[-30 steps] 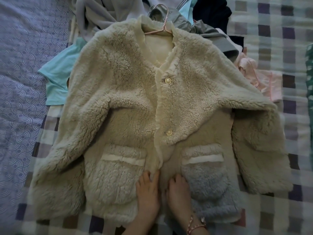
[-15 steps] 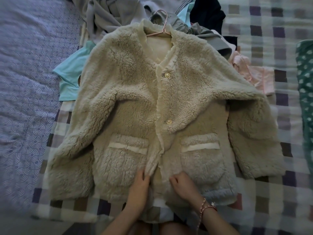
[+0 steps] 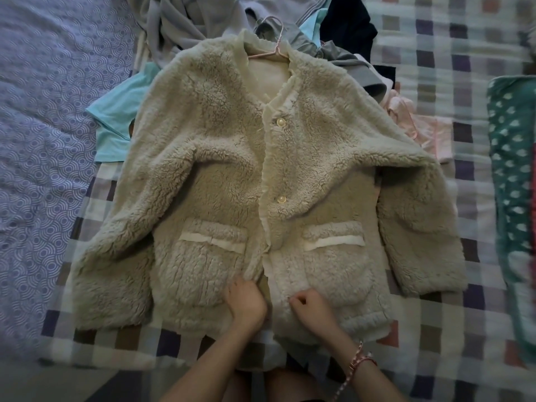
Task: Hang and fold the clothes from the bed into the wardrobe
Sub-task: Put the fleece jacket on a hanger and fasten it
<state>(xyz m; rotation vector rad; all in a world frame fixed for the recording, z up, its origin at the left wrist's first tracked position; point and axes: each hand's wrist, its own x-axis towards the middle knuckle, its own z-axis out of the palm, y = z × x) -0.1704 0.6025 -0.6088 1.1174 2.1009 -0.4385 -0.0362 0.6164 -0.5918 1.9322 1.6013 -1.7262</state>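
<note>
A cream fleece jacket [image 3: 220, 158] lies flat, front up, on the checked bedspread [image 3: 464, 338], with a pink hanger [image 3: 274, 44] in its neck. Its two upper buttons are closed; the front gapes below the pockets. My left hand [image 3: 245, 300] grips the left front edge near the hem. My right hand [image 3: 311, 307], a braided bracelet on its wrist, pinches the right front edge just beside it.
Behind the jacket's collar lies a heap of clothes: grey garments [image 3: 185, 21], a turquoise shirt [image 3: 116, 117], a dark piece [image 3: 345, 30] and pink cloth [image 3: 420, 132]. A blue patterned sheet [image 3: 43, 140] covers the left; a green spotted cloth [image 3: 510, 181] lies along the right edge.
Both hands lay flat on the jacket's lower front; they have since curled round the two front edges near the hem. The view has pulled back a little.
</note>
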